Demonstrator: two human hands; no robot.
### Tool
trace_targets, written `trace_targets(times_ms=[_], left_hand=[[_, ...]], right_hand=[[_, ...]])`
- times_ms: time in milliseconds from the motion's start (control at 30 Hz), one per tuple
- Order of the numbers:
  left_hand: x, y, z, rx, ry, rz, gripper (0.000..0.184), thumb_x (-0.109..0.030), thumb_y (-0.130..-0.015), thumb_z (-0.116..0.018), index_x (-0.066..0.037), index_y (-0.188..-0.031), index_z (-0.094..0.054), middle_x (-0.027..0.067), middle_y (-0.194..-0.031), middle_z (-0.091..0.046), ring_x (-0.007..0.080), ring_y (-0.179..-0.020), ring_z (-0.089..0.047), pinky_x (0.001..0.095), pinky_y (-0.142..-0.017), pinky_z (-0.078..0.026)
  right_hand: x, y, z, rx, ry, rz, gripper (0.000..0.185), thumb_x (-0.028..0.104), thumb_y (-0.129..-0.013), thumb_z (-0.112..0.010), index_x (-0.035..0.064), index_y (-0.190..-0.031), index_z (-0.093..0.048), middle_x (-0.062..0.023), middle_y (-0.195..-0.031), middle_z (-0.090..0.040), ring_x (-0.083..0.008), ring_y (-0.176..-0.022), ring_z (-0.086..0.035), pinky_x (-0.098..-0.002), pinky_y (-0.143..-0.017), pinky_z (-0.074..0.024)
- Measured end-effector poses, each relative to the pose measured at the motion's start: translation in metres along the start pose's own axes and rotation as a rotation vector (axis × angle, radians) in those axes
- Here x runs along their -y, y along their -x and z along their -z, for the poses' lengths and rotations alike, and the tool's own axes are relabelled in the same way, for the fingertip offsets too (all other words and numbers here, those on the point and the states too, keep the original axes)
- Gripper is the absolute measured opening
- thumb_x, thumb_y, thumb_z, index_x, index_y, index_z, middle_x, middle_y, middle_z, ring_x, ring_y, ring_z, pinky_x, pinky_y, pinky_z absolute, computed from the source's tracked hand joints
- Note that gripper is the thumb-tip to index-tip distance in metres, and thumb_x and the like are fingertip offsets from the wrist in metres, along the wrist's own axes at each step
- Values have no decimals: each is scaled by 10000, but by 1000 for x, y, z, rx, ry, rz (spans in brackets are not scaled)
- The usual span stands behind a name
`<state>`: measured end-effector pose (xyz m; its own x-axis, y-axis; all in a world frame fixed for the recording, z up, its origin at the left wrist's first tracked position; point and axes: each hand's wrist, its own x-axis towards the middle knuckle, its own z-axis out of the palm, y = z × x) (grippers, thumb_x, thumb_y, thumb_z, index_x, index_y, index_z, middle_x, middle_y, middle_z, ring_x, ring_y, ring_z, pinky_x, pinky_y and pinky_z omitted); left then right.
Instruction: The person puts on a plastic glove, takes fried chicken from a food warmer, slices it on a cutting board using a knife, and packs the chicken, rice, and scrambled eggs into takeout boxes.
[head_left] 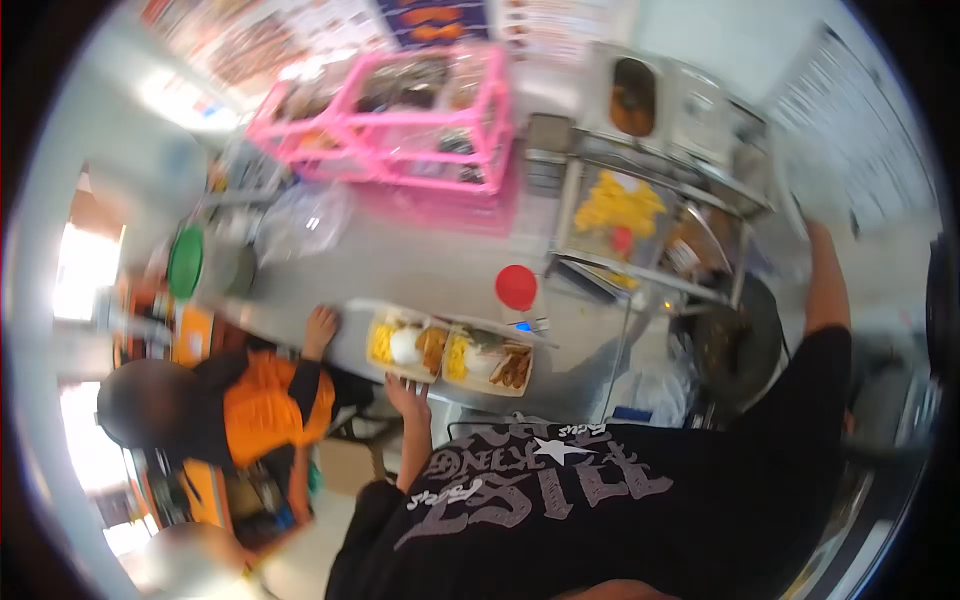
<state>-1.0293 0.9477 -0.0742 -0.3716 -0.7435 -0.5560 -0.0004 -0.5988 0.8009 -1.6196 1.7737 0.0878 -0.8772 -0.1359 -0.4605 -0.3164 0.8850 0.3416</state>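
Two food boxes lie side by side on the steel counter. The left box (407, 345) holds yellow pieces, a white mound and brown fried food; the right box (487, 360) has similar contents plus greens. My left hand (408, 395) grips the near edge of the left box, with its fingers partly hidden by it. Far to the right, my right hand (802, 215) reaches beside the steel food pans, blurred, its fingers not clear. Behind the boxes is a round red item (516, 287).
A pink rack (400, 125) holds bagged goods at the back. Yellow food (622, 205) sits in a steel tray, with a dark pan (738, 340) at the right. At the left, a person in orange (270, 410) rests a hand (320, 330) on the counter edge.
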Motion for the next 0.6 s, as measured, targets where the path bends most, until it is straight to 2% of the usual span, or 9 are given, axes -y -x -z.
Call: trace_targets(times_ms=[100, 233, 400, 600], left_hand=[[8, 21, -19, -73, 27, 97, 609, -480, -994, -479, -177, -1484, -282, 141, -1480, -362, 354, -1339, -403, 597, -991, -434], [32, 53, -30, -58, 7, 133, 628, -490, -989, -489, -161, -1485, -290, 127, -1432, -399, 326, -1250, -484, 574, -951, -470], [35, 39, -27, -52, -63, 136, 653, -482, -989, -500, -105, -1479, -290, 140, -1302, -468, 306, -1144, -557, 521, -911, -507], [12, 34, -20, 107, -69, 227, 652, -514, -990, -474, -120, -1478, -298, 159, -1312, -500, 306, -1113, -587, 476, -904, -514]], right_hand=[[-13, -28, 6, -13, 21, -11, 401, 373, -950, -505, 41, -1086, -682, -242, -1098, -662, -386, -1028, -628, -478, -860, -481], [-22, -48, 12, -27, 32, -33, 402, 369, -943, -512, 29, -1076, -681, -251, -1089, -661, -397, -1020, -626, -479, -860, -481], [-23, -30, 10, -97, -6, -63, 404, 364, -935, -522, 15, -1064, -680, -262, -1078, -660, -411, -1011, -624, -480, -861, -481], [-42, -7, 1, -255, -68, -36, 408, 358, -926, -533, -2, -1050, -678, -275, -1065, -659, -427, -1000, -621, -481, -862, -481]])
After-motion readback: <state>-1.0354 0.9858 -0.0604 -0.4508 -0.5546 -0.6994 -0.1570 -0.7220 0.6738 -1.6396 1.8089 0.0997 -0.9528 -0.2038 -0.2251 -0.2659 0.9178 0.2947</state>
